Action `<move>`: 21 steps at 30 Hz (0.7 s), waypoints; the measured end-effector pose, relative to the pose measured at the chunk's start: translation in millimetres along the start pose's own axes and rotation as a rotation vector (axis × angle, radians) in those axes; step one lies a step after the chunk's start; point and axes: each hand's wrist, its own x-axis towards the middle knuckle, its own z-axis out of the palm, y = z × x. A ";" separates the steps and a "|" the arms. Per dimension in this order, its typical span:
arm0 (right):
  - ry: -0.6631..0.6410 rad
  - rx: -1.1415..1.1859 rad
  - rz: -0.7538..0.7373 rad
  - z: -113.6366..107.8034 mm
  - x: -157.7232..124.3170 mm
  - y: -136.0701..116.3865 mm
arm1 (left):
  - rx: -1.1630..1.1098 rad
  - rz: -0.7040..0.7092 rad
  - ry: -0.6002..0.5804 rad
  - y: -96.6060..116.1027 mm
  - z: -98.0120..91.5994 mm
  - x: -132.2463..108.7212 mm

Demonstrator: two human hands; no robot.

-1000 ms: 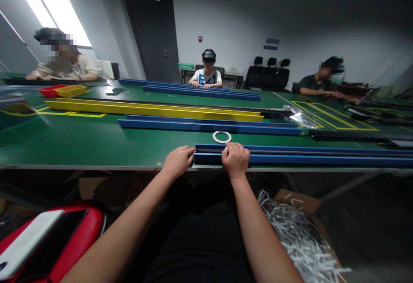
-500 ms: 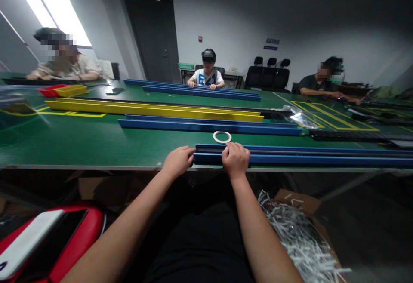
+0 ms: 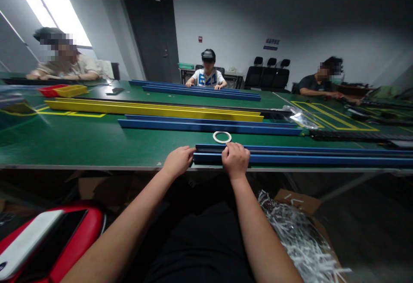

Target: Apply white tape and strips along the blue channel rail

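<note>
Along the near table edge lies a long blue channel rail (image 3: 290, 159), its dark groove facing up and its right end outside the view. My right hand (image 3: 236, 158) is curled over the rail near its left end, fingers bent down into or over the groove. At that left end is my left hand (image 3: 178, 161), its fingers pressed together against the rail's tip. Whether a small piece sits under the fingertips of either hand is hidden. A white roll of tape (image 3: 222, 137) lies flat on the table just behind the rail.
Beyond the tape lie another blue rail (image 3: 206, 126) and a yellow rail (image 3: 155, 110) on the green table (image 3: 80, 145). Several people work around it. Below are a box of shredded paper (image 3: 297, 231) at right and a red seat (image 3: 93, 223) at left.
My hands and the near rail keep their places. Across the table, the far person's hands and the rearmost blue rail have shifted slightly to the right.
</note>
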 end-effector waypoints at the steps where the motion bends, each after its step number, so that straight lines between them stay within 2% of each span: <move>1: 0.000 0.000 0.001 0.1 0.0 0.1 | 0.005 0.006 -0.001 -0.1 -0.1 -0.1; 21: -0.008 -0.004 0.001 -0.7 -0.2 0.3 | -0.096 0.005 -0.038 -6.2 0.4 3.7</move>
